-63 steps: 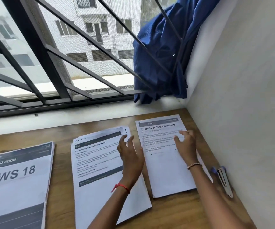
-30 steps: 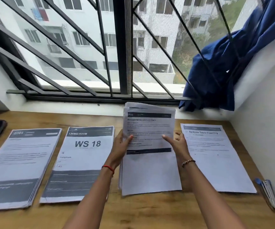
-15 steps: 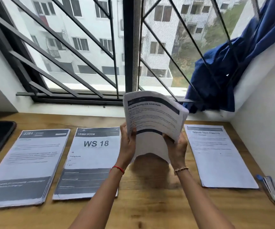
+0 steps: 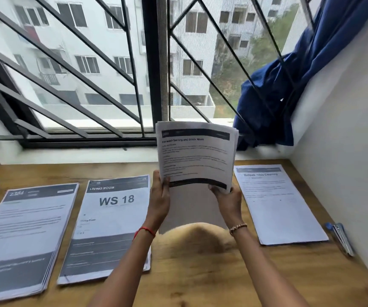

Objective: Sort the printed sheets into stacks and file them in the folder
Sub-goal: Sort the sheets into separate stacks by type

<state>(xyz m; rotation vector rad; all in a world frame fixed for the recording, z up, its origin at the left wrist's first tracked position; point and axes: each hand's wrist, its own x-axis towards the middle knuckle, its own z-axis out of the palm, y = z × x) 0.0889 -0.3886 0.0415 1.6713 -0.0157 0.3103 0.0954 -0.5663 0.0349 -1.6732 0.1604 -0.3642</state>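
Above desk (image 4: 189, 273) we hold paper stack (image 4: 195, 155) upright, long axis vertical, left hand (image 4: 159, 203) and right hand (image 4: 228, 201) clamped on its lower side edges

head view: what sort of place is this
Likely a home work corner: a wooden desk under a barred window facing apartment blocks, a blue curtain bunched aside, a paper stack held up.

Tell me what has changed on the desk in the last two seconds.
The Pre-wash Sorting stack lay flat on the desk; both hands have gripped its sides and lifted it upright. The right hand left the Bedside Table Cleaning sheet to join the left hand. That sheet, the WS 18 stack and the stapler lie as before.
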